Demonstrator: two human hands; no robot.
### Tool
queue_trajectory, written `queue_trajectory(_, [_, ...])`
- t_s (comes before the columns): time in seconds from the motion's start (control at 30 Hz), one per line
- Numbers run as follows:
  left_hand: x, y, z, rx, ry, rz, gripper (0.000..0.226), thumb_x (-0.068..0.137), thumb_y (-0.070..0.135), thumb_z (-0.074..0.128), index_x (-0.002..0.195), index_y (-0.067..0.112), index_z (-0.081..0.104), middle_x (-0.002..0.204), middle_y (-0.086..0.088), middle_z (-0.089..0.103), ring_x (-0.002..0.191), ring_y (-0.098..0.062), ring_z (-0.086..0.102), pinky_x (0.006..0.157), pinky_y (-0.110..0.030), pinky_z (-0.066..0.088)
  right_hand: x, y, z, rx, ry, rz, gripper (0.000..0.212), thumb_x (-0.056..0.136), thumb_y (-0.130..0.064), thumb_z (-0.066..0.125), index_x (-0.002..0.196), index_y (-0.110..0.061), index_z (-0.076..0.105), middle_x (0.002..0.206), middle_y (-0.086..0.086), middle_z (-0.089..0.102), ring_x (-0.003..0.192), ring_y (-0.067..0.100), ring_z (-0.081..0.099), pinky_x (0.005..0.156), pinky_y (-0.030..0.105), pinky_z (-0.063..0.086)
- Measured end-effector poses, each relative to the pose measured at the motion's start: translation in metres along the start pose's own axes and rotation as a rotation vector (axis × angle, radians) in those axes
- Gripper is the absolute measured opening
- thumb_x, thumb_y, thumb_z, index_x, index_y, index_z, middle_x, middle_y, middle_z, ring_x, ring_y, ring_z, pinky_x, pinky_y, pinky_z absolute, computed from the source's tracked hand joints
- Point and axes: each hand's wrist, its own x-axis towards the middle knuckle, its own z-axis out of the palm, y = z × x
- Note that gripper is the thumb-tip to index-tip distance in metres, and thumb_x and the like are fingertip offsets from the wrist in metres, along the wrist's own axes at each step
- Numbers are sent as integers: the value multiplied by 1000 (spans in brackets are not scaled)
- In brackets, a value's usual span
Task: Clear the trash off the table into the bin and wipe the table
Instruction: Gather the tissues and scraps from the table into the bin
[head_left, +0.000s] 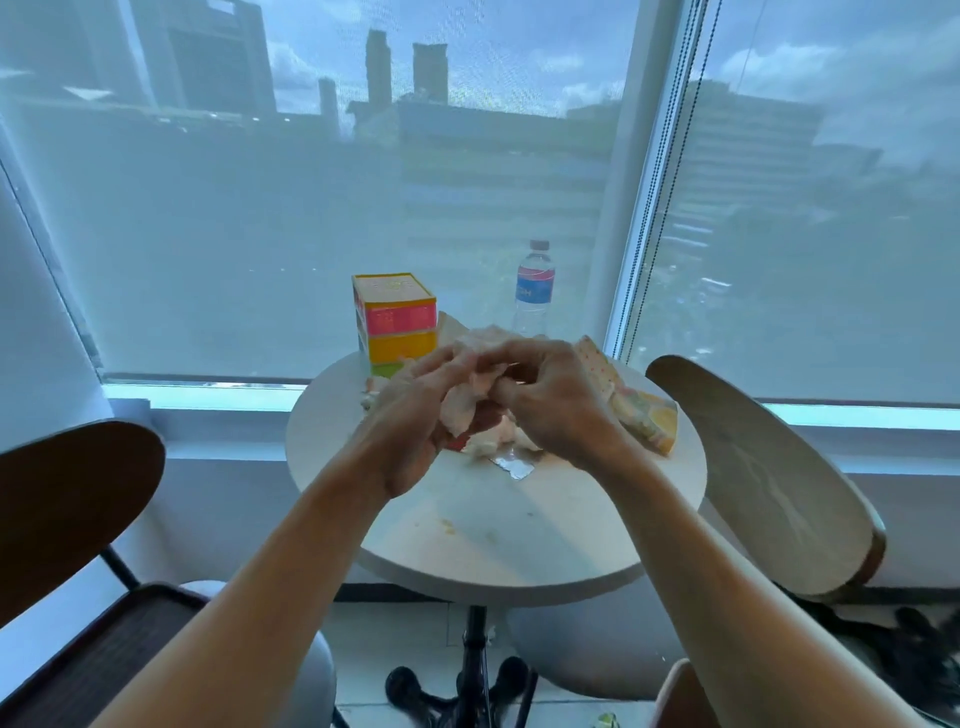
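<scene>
Over the middle of the small round white table (493, 540) both my hands are bunched together on a wad of crumpled white tissue (460, 410). My left hand (415, 415) cups it from below and my right hand (545, 400) pinches it from above. More crumpled tissue (501, 441) and a silver foil scrap (514, 465) lie on the table just under my hands. Small crumbs and an orange smear (447, 527) mark the near part of the tabletop. No bin is in sight.
A colourful yellow, pink and green box (397, 325) and a water bottle (534, 291) stand at the table's far edge by the window. A patterned tissue pack (641, 415) lies at the right. Wooden chair backs flank the table, one at the left (72, 499) and one at the right (769, 478).
</scene>
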Motion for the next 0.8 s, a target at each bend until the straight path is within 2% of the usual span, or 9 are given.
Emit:
queue_trajectory(0.1, [3,-5,-11,107,77,49,18,97,21,55,105,15,69,99,-8,73,83,-21,70,64,-30,55,4,5,3,-143,-134,8,31,88,-7,57,104,-26,75,101,-3,73,96,11,67,89,30,54])
queue_trajectory(0.2, [6,-8,-23,86,203,88,18,94,8,59,110,8,67,99,-12,72,81,-18,72,66,-27,57,6,13,2,-285,-62,67,34,88,-10,61,112,-32,71,114,-9,68,102,8,61,92,26,49])
queue_trajectory(0.27, [6,-8,-28,98,237,105,18,91,5,62,107,9,68,98,-12,73,81,-17,72,64,-25,57,5,24,5,-441,-85,133,36,87,-16,61,119,-30,67,119,-5,66,104,12,60,92,30,48])
queue_trajectory(0.37, [3,-9,-31,134,234,128,16,87,6,65,100,13,71,99,-11,73,85,-18,72,68,-26,58,0,44,13,-659,-204,180,40,87,-30,61,127,-28,62,125,5,62,112,23,57,98,38,44])
queue_trajectory(0.43, [2,-10,-31,148,231,136,15,88,6,65,97,16,71,99,-11,73,84,-16,71,68,-25,57,-3,49,17,-742,-221,162,37,90,-37,58,125,-30,61,118,6,61,110,26,53,97,40,42])
queue_trajectory(0.53, [1,-11,-29,157,239,136,18,89,3,62,94,18,70,96,-9,72,79,-13,71,66,-22,56,-2,51,17,-717,-141,78,27,91,-31,58,116,-25,67,110,6,66,99,24,58,86,37,47])
queue_trajectory(0.63, [-1,-14,-24,187,238,135,17,91,3,61,94,18,70,95,-7,73,78,-12,72,67,-23,57,-2,49,10,-537,-34,60,21,89,-27,63,109,-21,69,105,5,69,95,20,62,80,32,48])
queue_trajectory(0.8, [-2,-23,-9,226,213,125,13,91,12,62,101,14,70,95,-8,74,79,-14,71,65,-26,55,-7,42,-23,-230,118,106,25,87,-41,68,107,-27,66,94,-4,66,78,7,59,73,28,51])
